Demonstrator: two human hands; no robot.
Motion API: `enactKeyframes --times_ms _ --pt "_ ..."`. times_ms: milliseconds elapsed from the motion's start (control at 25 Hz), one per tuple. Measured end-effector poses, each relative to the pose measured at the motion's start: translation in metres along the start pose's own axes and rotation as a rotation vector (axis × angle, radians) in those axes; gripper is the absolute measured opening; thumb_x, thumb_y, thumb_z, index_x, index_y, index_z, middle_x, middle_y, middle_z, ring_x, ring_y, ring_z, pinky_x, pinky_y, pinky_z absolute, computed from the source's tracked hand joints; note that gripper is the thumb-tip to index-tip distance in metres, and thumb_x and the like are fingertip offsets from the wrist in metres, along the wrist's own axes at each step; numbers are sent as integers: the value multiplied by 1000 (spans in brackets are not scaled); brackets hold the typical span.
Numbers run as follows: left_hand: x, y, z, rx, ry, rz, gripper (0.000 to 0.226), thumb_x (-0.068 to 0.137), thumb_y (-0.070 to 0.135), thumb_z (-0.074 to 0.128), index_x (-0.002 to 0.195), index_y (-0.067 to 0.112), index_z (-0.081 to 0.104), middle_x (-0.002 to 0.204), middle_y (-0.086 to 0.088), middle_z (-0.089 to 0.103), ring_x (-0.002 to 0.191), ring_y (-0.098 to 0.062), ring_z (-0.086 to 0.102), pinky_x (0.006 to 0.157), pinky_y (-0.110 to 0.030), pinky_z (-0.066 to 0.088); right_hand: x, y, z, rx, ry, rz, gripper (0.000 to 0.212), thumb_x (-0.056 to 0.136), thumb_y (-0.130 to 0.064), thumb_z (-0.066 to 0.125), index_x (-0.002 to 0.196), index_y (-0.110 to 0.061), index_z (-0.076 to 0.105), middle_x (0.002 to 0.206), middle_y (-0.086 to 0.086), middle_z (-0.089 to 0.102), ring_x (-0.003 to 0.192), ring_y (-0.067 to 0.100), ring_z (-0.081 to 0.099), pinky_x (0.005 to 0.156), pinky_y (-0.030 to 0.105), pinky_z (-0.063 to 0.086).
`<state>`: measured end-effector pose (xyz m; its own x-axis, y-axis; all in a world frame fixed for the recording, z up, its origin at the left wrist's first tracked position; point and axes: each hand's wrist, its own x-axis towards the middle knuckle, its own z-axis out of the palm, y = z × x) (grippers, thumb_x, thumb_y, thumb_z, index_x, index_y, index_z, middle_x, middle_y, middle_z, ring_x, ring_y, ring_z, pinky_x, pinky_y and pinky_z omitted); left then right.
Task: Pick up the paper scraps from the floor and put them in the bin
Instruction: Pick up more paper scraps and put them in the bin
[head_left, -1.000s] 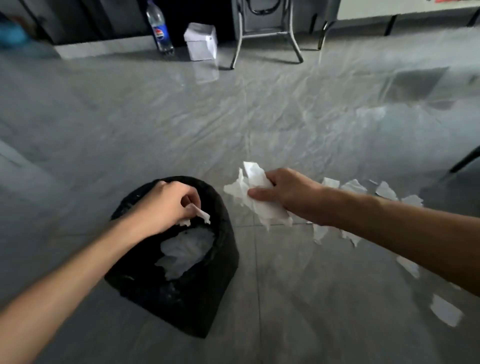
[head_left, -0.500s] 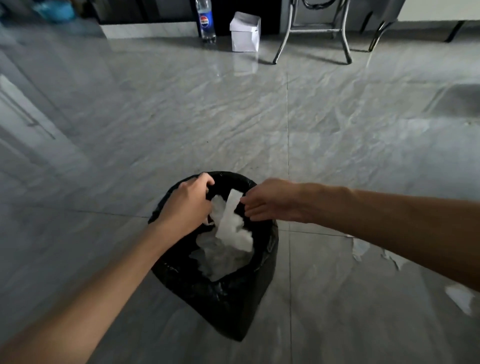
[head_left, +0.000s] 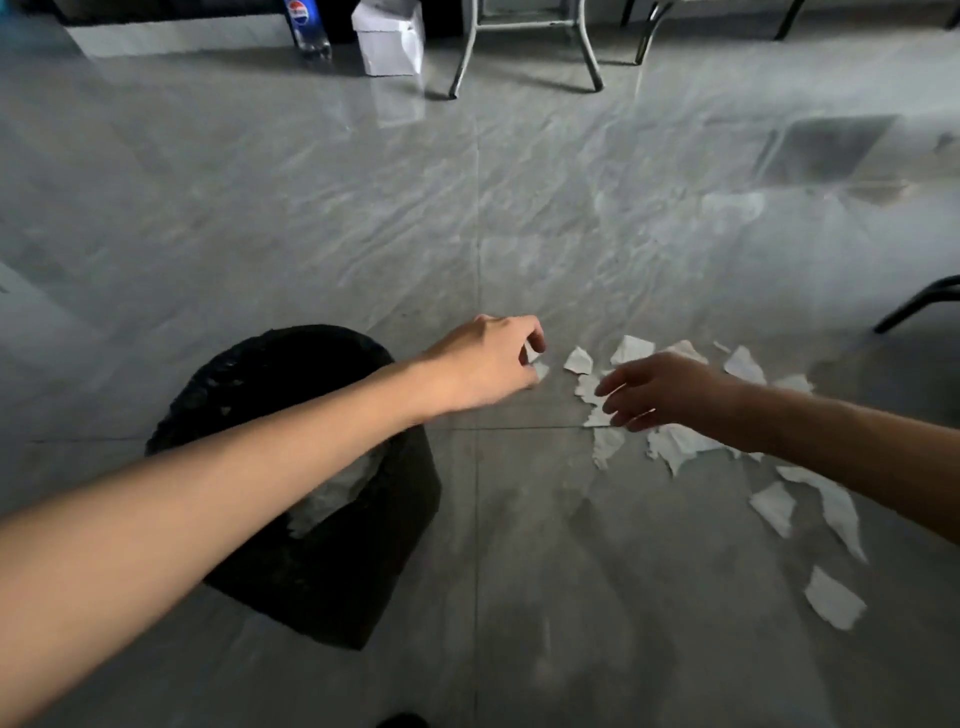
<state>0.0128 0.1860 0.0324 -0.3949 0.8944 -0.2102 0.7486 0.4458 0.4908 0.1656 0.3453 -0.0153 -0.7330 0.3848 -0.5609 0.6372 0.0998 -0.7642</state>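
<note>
Left hand (head_left: 485, 364) reaches forward, fingers curled in a pinch; right hand (head_left: 662, 389) extends beside it, fingers spread loosely, palm down.

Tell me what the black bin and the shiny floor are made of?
The bin looks lined with a thin black plastic bag: its rim is crinkled and slightly glossy. The floor looks like polished stone-look tile, grey and veined, with grout lines and mirror-like reflections.
</note>
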Motion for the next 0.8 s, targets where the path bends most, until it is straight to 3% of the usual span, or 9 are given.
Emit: enactKeyframes --times_ms 160,280,400,560,680,800 --pt "42 54 55 76 -214 118 32 83 19 61 115 18 59 106 -2 68 88 -16 57 75 -25 42 -12 109 -57 -524 113 67 13 80 -12 69 92 -16 66 91 8 70 72 17 61 66 26 47" --pt "73 79 101 174 -344 159 33 82 19 59 115 18 57 112 -4 66 100 -22 59 75 -27 42 -33 196 -80 -791 136 228 28 74 -31 74 98 -24 63 104 2 67 91 19 61 71 29 46" --pt "98 85 145 273 -389 160 37 82 18 59 119 16 56 121 -9 62 111 -27 56 77 -27 39 -59 259 -86 -951 121 256 39 71 -38 71 102 -24 54 110 1 60 96 23 62 69 32 44" --pt "111 57 200 389 -385 72 42 83 22 60 123 13 49 125 -16 53 114 -35 53 91 -41 47 -71 301 -83 -838 106 157 28 69 -21 68 89 -22 50 103 1 60 86 21 62 61 30 42" --pt "113 26 231 395 -275 -15 49 82 30 66 123 13 45 125 -16 50 108 -39 55 87 -46 49 -60 307 -82 -506 107 154 14 72 -10 60 75 -22 55 81 2 66 75 19 65 55 22 45" --pt "117 8 252 302 -166 -63 46 82 28 68 118 13 45 120 -15 51 102 -39 58 81 -45 50 -31 303 -86 -364 329 18 23 77 -9 63 95 -23 60 80 -4 61 71 13 59 55 15 42"
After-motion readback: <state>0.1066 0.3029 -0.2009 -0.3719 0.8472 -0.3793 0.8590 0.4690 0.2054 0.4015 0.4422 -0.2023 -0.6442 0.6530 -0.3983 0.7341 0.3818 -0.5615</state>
